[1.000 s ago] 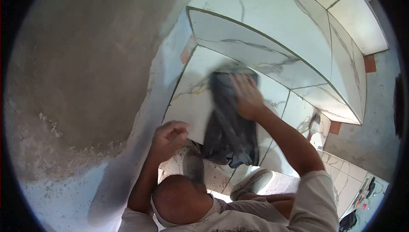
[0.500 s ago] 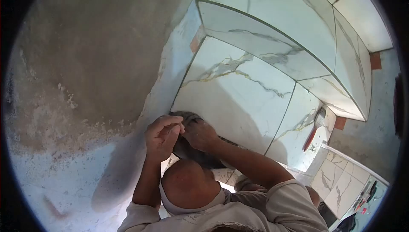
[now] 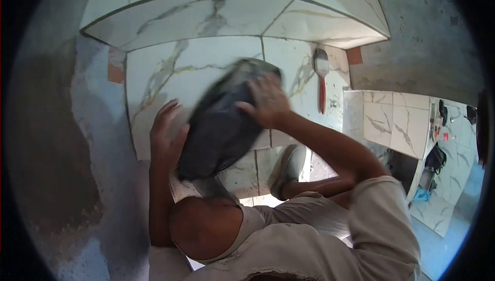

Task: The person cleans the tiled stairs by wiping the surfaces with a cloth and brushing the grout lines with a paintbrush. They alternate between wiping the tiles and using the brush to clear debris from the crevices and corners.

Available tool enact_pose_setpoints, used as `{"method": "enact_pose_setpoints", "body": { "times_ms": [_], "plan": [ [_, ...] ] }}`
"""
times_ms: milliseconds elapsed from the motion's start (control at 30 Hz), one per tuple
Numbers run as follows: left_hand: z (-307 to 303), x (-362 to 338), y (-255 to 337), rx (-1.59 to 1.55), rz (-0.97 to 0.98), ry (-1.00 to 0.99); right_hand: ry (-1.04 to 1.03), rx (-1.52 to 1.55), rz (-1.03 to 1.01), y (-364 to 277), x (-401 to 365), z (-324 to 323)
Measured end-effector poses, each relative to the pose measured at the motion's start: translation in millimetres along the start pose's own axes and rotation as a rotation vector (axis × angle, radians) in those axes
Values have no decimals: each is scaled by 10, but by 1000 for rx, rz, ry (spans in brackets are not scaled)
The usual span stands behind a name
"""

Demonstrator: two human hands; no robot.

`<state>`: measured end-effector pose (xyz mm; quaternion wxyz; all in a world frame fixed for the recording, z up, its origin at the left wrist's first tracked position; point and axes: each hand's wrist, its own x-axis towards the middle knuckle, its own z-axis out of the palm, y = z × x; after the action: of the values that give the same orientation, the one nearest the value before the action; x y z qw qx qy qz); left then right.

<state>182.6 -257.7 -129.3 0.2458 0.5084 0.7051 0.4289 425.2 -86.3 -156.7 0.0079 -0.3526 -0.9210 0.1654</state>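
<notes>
A dark, soft-looking bag or bucket-like object (image 3: 221, 126), blurred by motion, lies slanted over the white marbled tiled step (image 3: 149, 69) in front of me. My right hand (image 3: 266, 100) is spread on its upper right side, fingers apart and the palm against it. My left hand (image 3: 167, 129) is beside its lower left edge, with fingers and thumb apart and nothing seen between them. A brush (image 3: 322, 77) with a red handle lies on the tile to the right of the object.
A raised tiled ledge (image 3: 201, 15) runs across behind the step. Bare plaster wall (image 3: 46, 126) stands at the left. My bent knee (image 3: 206, 224) and a shoe (image 3: 290, 170) are below. Farther right, a tiled counter (image 3: 397, 121) has a black bag (image 3: 436, 158) near it.
The view has swung to the right. The dark object, earlier low beneath my hands, is now lifted up over the tile. My right hand has spread on it, and my left hand has opened.
</notes>
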Motion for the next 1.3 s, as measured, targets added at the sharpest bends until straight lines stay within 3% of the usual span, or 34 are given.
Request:
{"method": "enact_pose_setpoints", "body": {
  "times_ms": [133, 167, 200, 233, 267, 300, 333, 400, 433, 500, 567, 633, 700, 800, 867, 933, 967, 1067, 1133, 1200, 1267, 1300],
  "plan": [
    [506, 306, 167, -107, 209, -183, -65, -239, -36, 483, -932, -133],
    [643, 332, 209, -146, 221, -180, -548, -332, 117, 321, -725, -310],
    [737, 388, 246, -143, 235, -190, -528, -448, 12, 432, -610, -45],
    [819, 423, 286, -125, 254, -123, -238, -336, -164, 400, -347, 1],
    [895, 461, 313, -109, 277, -63, -560, -426, -157, 137, 109, -284],
    [962, 523, 312, -68, 305, 8, -678, -388, -94, -18, 505, -370],
    [1006, 592, 325, -6, 322, 66, -620, -465, -159, -102, 747, -441],
    [1098, 725, 385, 96, 350, 159, -106, -319, -100, 35, 843, -73],
    [1195, 759, 447, 71, 360, 131, -116, -323, -63, 144, 717, -86],
    [1265, 792, 520, 162, 277, 87, 11, -21, 168, 170, 455, -97],
    [1415, 685, 560, 137, 318, -47, 218, 8, 205, 232, -149, 37],
    [1626, 530, 622, 83, 367, -177, 143, 47, 372, 116, -759, 124],
    [1795, 360, 672, 144, 496, -356, 107, 0, 417, 96, -811, 140],
    [2012, 590, 526, 134, 439, -226, -83, -162, 350, 270, -305, -132],
    [1973, 954, 554, 170, 296, -140, 219, -19, 323, 407, 79, -28],
    [2063, 988, 519, 226, 366, -129, 340, -65, 297, 440, 25, 89],
    [2109, 886, 528, 227, 369, -148, 301, -42, 387, 420, -175, 176],
    [2262, 468, 823, 120, 652, -532, 252, 71, 644, 328, -1162, 405],
    [2276, 295, 991, 99, 708, -625, -110, -29, 805, 146, -1522, 176],
    [2293, 242, 1012, 101, 812, -755, 18, -152, 783, 119, -1686, 107],
    [2256, 283, 968, 154, 828, -727, 176, 133, 798, 118, -1723, -186],
    [2223, 309, 936, 214, 829, -712, 380, 73, 699, 186, -1759, -205]
  ]
}}
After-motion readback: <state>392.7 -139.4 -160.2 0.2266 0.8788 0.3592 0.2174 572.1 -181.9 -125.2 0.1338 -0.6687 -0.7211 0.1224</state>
